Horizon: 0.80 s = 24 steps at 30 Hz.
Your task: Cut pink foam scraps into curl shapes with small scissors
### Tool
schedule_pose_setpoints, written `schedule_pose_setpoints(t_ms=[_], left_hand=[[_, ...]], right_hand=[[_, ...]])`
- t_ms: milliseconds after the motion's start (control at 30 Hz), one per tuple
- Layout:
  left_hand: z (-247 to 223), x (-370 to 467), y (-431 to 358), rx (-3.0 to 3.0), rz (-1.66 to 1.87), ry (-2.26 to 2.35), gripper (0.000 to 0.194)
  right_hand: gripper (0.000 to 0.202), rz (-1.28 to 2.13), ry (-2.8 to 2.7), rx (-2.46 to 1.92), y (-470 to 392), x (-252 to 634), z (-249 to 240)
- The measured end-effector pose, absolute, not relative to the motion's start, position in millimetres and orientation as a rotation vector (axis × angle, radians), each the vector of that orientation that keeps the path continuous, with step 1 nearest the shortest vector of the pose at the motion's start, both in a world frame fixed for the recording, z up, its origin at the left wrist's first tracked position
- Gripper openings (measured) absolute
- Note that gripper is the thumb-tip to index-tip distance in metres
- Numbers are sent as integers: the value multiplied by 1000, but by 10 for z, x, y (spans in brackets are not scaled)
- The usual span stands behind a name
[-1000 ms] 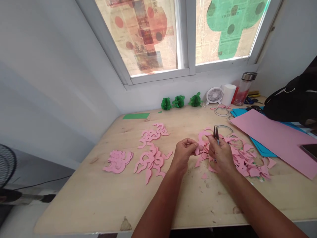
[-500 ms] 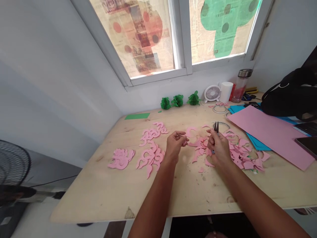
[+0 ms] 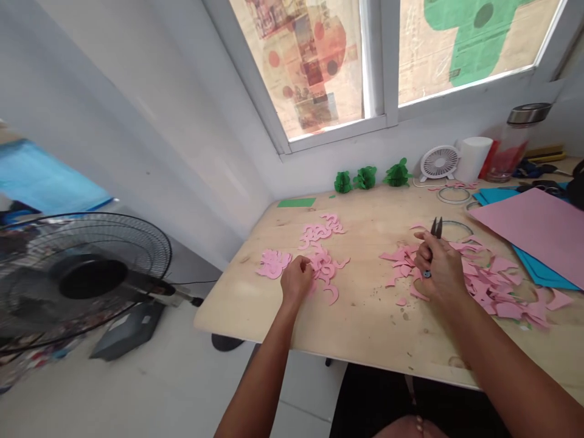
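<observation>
My left hand (image 3: 297, 281) is at the left edge of a loose heap of curved pink paper shapes (image 3: 325, 267), its fingers closed; what they hold, if anything, is hidden. Left of it lies a stack of pink cut-outs (image 3: 274, 264), and behind it more curly pink pieces (image 3: 317, 232). My right hand (image 3: 438, 264) is wrapped round small dark-bladed scissors (image 3: 437, 227), whose tips point away from me, slightly apart. Under and around the right hand are many pink paper scraps (image 3: 495, 283).
Three green paper figures (image 3: 366, 177), a small white fan (image 3: 439, 163) and a glass bottle (image 3: 520, 143) stand along the wall. Pink sheets (image 3: 538, 225) lie over blue ones (image 3: 542, 267) at right. A black floor fan (image 3: 86, 274) stands left of the table.
My view has turned left. My left hand has moved from beside the right hand to the curved pink shapes. My right hand stays by the scraps with the scissors.
</observation>
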<state>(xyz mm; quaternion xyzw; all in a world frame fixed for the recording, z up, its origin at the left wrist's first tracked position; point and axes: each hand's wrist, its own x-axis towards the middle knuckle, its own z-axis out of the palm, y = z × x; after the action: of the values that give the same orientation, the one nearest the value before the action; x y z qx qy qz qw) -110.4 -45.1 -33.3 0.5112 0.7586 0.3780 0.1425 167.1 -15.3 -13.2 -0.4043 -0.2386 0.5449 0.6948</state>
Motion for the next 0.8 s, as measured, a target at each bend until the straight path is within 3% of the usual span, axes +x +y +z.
schedule_pose_setpoints(t_ms=[333,633,800], left_hand=[[-491,-795,-723,2270,789,2338,33],[-624,180,-687,2545,441,1914,56],[-729,702,-446,2528,421,1723,66]], right_hand=[[16,1197,-586,-899,-173,1687,-135],[12,1068,-522,-766,-219,1867,213],[12,1069,-502,-704,-344,1927,410]])
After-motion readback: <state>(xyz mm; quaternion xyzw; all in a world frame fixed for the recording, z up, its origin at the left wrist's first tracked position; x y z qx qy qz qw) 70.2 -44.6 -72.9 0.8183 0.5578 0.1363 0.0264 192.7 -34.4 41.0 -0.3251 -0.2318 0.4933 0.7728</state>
